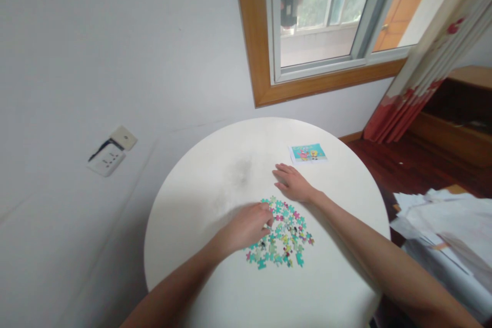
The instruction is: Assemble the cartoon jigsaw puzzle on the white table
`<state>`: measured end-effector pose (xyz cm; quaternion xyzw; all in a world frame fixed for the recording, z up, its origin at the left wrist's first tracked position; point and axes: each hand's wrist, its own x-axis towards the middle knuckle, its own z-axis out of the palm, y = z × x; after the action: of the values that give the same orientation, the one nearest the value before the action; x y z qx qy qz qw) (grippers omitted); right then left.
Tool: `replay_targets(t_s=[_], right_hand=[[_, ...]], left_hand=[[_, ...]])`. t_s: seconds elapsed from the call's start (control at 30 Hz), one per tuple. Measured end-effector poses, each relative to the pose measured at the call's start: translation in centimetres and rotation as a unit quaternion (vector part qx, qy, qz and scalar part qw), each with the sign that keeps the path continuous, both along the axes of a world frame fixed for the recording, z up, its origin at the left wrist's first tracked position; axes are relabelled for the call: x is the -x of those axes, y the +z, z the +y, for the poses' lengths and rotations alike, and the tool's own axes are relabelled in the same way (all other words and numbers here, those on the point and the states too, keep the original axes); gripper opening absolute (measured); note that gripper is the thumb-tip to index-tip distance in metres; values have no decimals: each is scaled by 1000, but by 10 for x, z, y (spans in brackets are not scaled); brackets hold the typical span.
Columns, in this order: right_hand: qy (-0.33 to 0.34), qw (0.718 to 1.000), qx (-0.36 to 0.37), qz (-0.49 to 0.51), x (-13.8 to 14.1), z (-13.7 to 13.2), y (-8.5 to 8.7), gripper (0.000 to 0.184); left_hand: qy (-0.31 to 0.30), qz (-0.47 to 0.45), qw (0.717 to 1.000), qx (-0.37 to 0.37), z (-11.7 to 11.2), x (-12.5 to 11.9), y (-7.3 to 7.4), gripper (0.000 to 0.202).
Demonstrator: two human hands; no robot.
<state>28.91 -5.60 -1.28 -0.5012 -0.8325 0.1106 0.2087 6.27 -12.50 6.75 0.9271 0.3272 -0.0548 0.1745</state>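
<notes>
A loose pile of small jigsaw puzzle pieces [286, 238], mostly turquoise with some pink and yellow, lies on the round white table [192, 200]. My left hand [249, 225] is over the left side of the pile, its fingers curled down and the thumb drawn in near them. Whatever may be between those fingertips is too small to tell. Just beyond the pile my right hand [292, 183] rests on the tabletop with fingers stretched out, holding nothing. Behind it lies a picture card [308, 153] with pink and yellow cartoon figures on turquoise.
A white wall with a socket [107, 158] runs along the left and back. Above the table is a wood-framed window [261, 82]. A red and white curtain [400, 107] hangs at right, and stacked papers [442, 220] stand beside the table's right edge.
</notes>
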Motion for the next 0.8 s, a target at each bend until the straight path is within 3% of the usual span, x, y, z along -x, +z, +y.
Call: replay_targets(t_s=[0.33,0.6,0.7,0.8], right_hand=[[1,1000,2,2,0,1,-2,49],[4,1000,2,-1,-1,2,-3,50],[0,1000,3,2,0,2,-4,50],[1,1000,2,16,0,2,-1,48]], left_hand=[[-43,11,999,7,-1,-1,11,10],[-64,-28,997,41,4,1,0,13],[-48,-52,995,70,7,2,-1,12],[12,-104,989,102,15,7,1,7]])
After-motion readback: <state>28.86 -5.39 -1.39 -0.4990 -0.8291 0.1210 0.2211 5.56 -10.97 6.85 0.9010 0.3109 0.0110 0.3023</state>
